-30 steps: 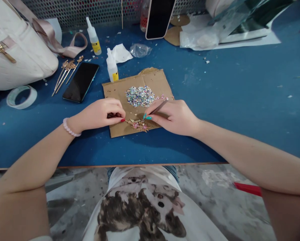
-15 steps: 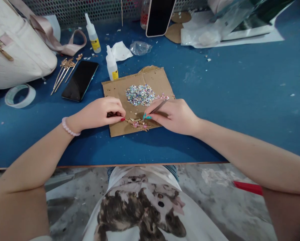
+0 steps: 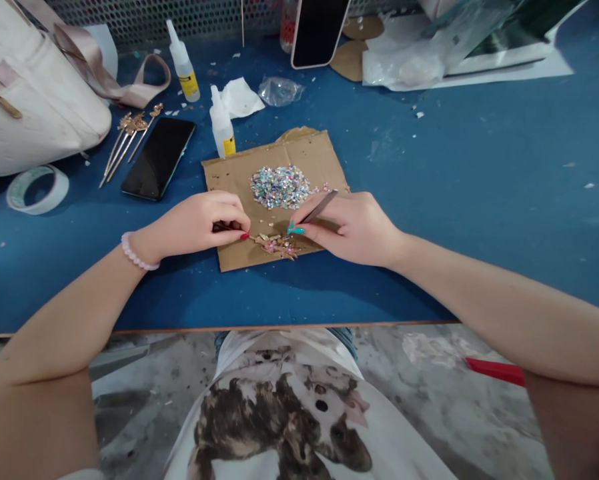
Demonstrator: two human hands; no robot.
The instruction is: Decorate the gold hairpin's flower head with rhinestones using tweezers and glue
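My left hand (image 3: 214, 223) is closed on the stem of a gold hairpin (image 3: 278, 247), whose ornamental end carries pink flowers and small stones. That end lies over the lower part of a cardboard sheet (image 3: 239, 260). In my right hand (image 3: 349, 227) is a pair of tweezers (image 3: 320, 206), gripped like a pen, its tips down at the hairpin's ornament. Whether the tips hold a stone is too small to tell. A heap of glittering rhinestones (image 3: 279, 187) sits on the cardboard above the hairpin. Small pink pieces (image 3: 323, 189) lie beside the heap, partly behind my right hand.
One glue bottle (image 3: 222, 127) stands at the cardboard's upper left corner, another glue bottle (image 3: 183, 67) farther back. Left are a black phone (image 3: 159, 159), gold hairpins (image 3: 127, 143), a tape roll (image 3: 38, 190) and a white bag (image 3: 44, 100). Plastic packaging (image 3: 409, 63) lies back right.
The right hand and tweezers have shifted very slightly at the ornament. My left hand keeps its hold on the hairpin. The whole view has moved a little.
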